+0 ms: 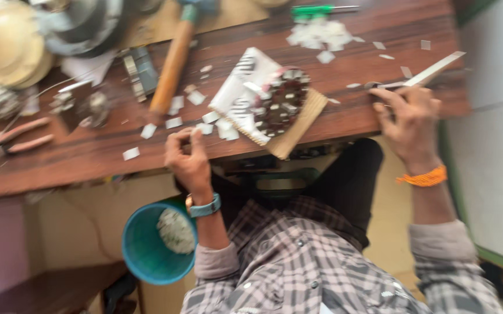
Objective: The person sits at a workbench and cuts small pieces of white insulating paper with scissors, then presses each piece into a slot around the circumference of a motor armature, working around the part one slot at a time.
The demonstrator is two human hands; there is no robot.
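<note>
Dark wood-grain table (379,35), scuffed, w/ white paper scraps (321,34) strewn over it. Left hand (188,158) at the near edge, fingers curled nearly shut; whether they pinch a scrap, can't tell, blurred. Right hand (408,116) near the right corner, fingers bent onto a long pale strip (432,72) that pokes past the edge. Motor stator (280,104) on corrugated card (298,125) betw. the hands. Wooden-handled hammer (173,64) at the far edge, pink-handled pliers (13,139) toward the left end. Teal bin (144,244) below, on the floor.
</note>
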